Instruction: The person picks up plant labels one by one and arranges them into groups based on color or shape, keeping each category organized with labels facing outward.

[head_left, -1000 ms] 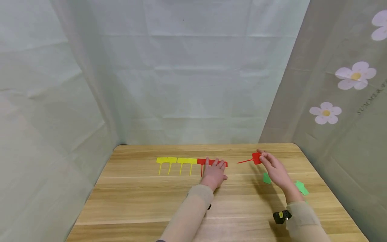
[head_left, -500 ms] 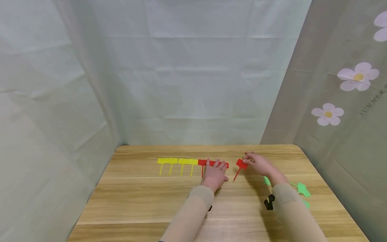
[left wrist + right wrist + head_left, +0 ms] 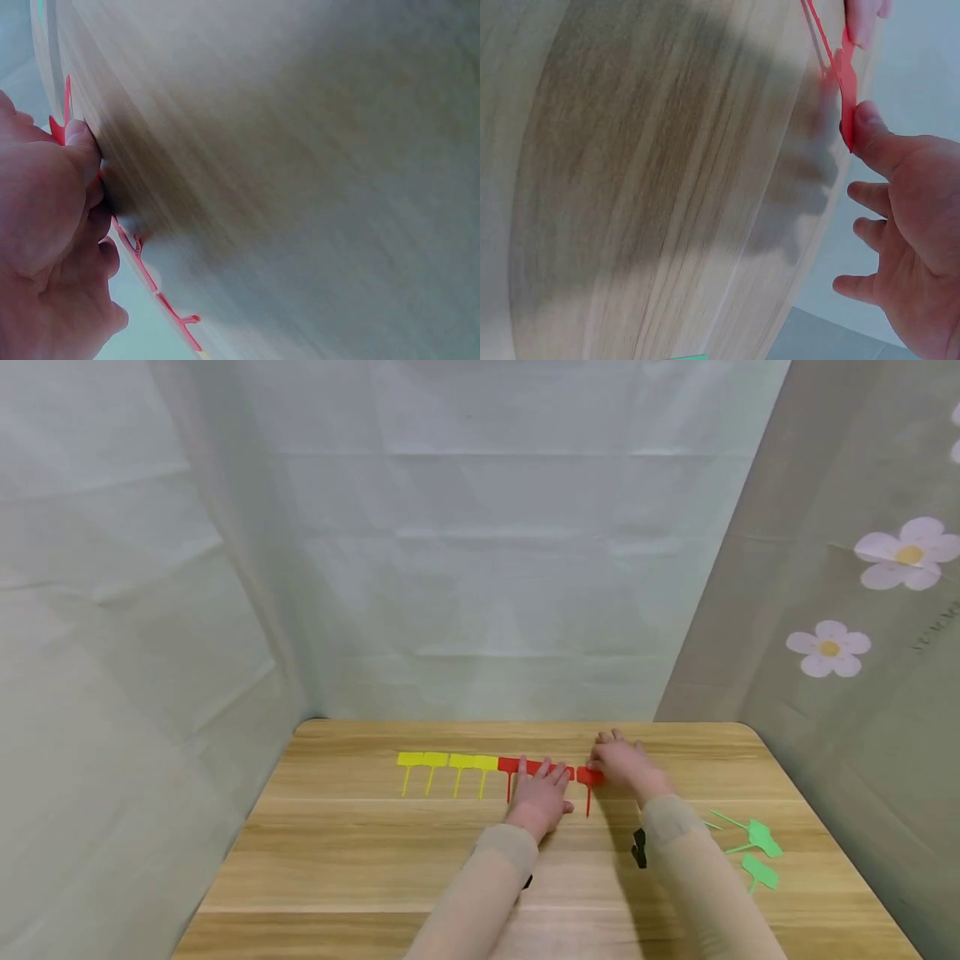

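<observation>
My left hand [image 3: 538,797] lies with fingers spread over a row of red T-shaped plant labels [image 3: 510,766], pressing on them and hiding part of the row. At the row's right end, my right hand [image 3: 626,768] pinches another red plant label [image 3: 589,777] by its right edge, its stem pointing toward me. A narrow gap separates that label from the row. In the right wrist view the thumb [image 3: 870,124] grips the label's edge [image 3: 847,90], while the other fingers stick out loosely. Yellow plant labels [image 3: 411,759] continue the line to the left, heads side by side.
Several green plant labels [image 3: 761,839] lie loosely, some overlapping, on the right of the wooden table [image 3: 337,860], near my right forearm. Pale cloth walls [image 3: 480,610] enclose the back and sides; the right one carries printed flowers [image 3: 828,648].
My right hand has carried the red label leftward and down beside the row, turning its stem from sideways to toward me. The left hand has stayed on the row. More green labels are uncovered.
</observation>
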